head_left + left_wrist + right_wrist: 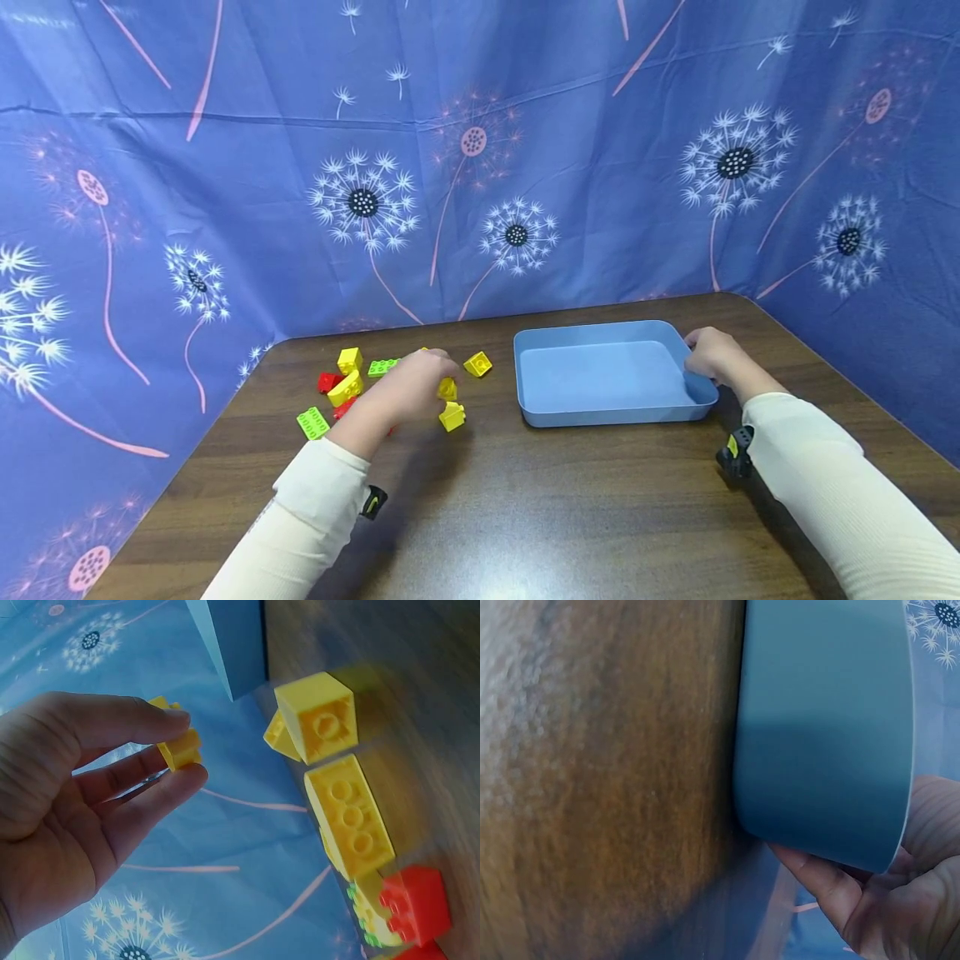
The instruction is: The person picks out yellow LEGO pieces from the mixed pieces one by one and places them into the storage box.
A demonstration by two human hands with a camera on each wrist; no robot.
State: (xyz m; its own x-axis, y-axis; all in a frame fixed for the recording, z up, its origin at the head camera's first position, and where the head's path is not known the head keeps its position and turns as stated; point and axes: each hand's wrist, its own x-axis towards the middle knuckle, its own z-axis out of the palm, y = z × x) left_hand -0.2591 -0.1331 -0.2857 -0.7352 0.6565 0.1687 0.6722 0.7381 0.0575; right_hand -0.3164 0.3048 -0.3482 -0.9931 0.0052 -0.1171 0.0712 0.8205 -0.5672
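Head, wrist views, left hand pinching yellow block, wristband (mark illegible)

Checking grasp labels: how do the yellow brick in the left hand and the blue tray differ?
Colour: the brick is yellow, the tray light blue.
Size: the brick fits between fingertips; the tray is far larger.
Pose: the brick is pinched above the table by the left hand; the tray rests on it, the right hand at its end wall.
Shared: a hand holds each.
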